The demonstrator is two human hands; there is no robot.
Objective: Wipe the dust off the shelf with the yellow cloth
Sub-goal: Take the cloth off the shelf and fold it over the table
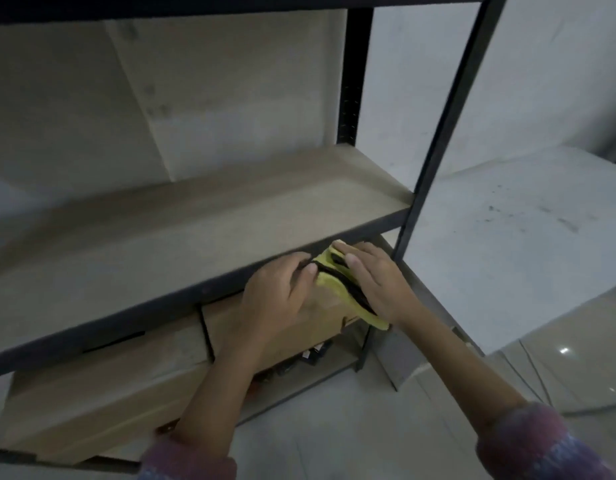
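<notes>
The cloth [329, 280] was yellow with dark bands, folded and bunched, held just in front of the shelf's [195, 230] dark front rail. The left hand [279, 292] pinched its near edge with curled fingers. The right hand [376, 282] lay flat over it, fingers straight. The two hands were close together. The beige board sat in a black frame [438, 133], with boxes [109, 386] beneath, a pale wall [542, 81] and a glossy floor [334, 427].

Reaching forward with both forearms, hands close together. Pinching the yellow cloth [329, 281] at its edge with the curled left hand [279, 291]; pressing on it with the right hand [376, 282], fingers straight, palm down.
</notes>
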